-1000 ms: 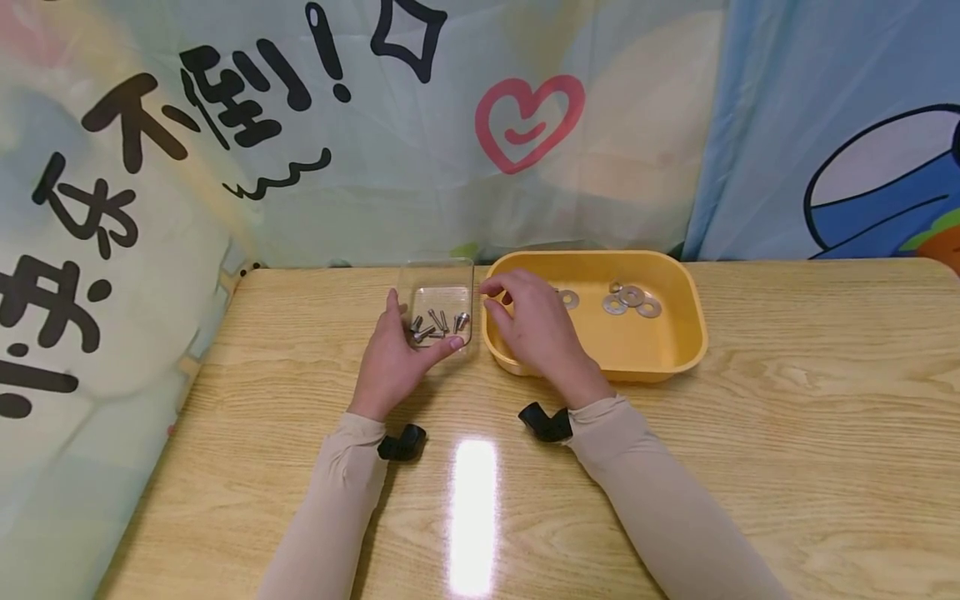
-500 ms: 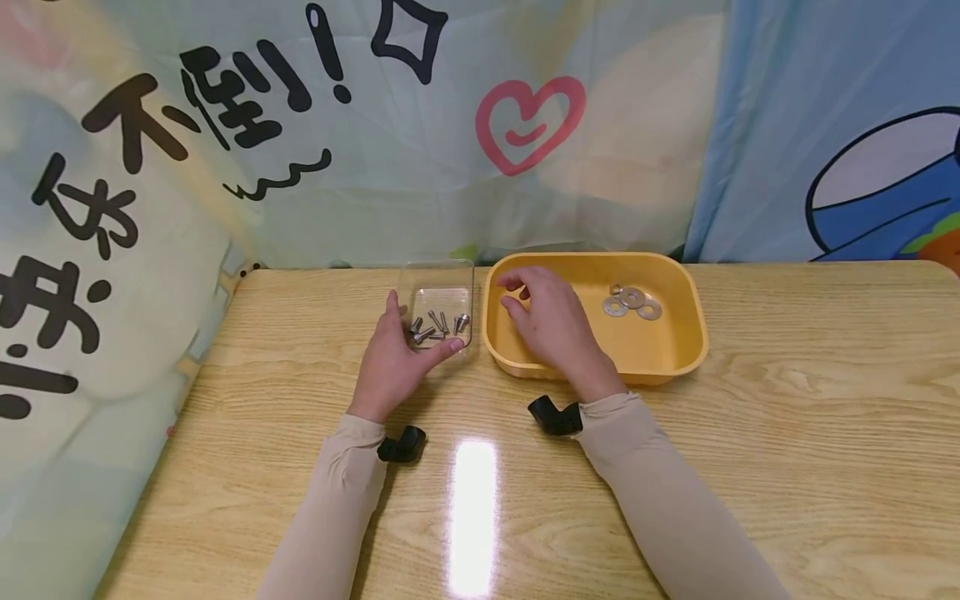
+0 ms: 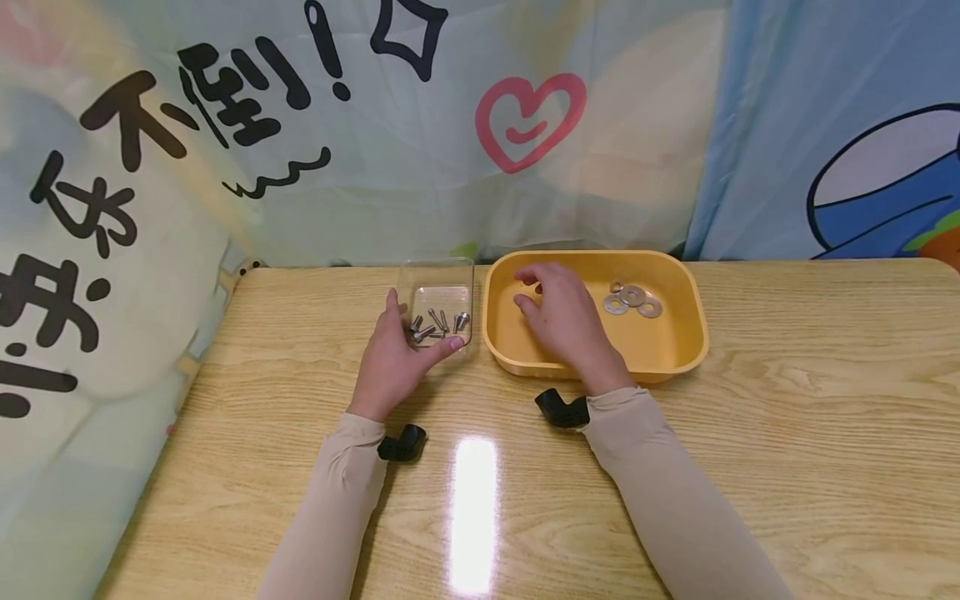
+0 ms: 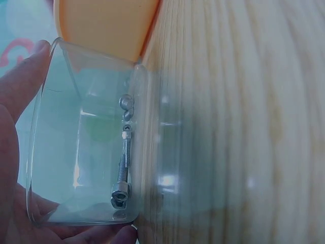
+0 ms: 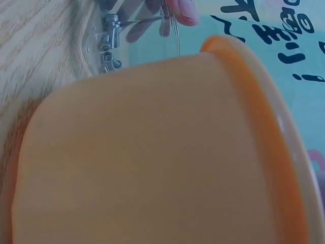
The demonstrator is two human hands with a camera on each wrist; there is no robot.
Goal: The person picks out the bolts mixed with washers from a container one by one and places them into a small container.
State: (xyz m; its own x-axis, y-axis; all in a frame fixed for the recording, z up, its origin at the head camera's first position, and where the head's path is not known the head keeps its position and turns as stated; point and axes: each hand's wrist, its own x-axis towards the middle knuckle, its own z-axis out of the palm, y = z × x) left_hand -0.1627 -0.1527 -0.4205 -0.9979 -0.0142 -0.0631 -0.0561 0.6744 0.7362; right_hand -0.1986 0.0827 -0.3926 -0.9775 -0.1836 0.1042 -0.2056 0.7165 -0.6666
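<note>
While our left hand (image 3: 393, 354) is holding the clear box (image 3: 438, 308) from its left and near sides, with the thumb along one wall and the index finger along the near wall, we are keeping this box steady on the wooden table (image 3: 787, 433). The fingers are curved around the box, so it is gripped and not only touched. Inside it the small bolts (image 3: 435, 325) are lying together near the front. We think a light grip is enough here, because the box is thin and could slide or tip.

Moving to the right, our right hand (image 3: 566, 321) is reaching into the yellow tray (image 3: 678, 354), which is standing just beside the box. The thumb and index finger are coming close together at the far left part of the tray, but we cannot tell if they are pinching something, because the hand is covering that place. The washers (image 3: 632, 300) are lying apart from the fingers, further right. To do this step well, we judge that the fingertips should press flat on one washer and slide it, as flat washers are difficult to lift.

The left wrist view is showing the bolts (image 4: 123, 168) clearly through the clear wall. The right wrist view is showing almost only the outer wall of the tray (image 5: 152, 152), and no fingers of the right hand.
</note>
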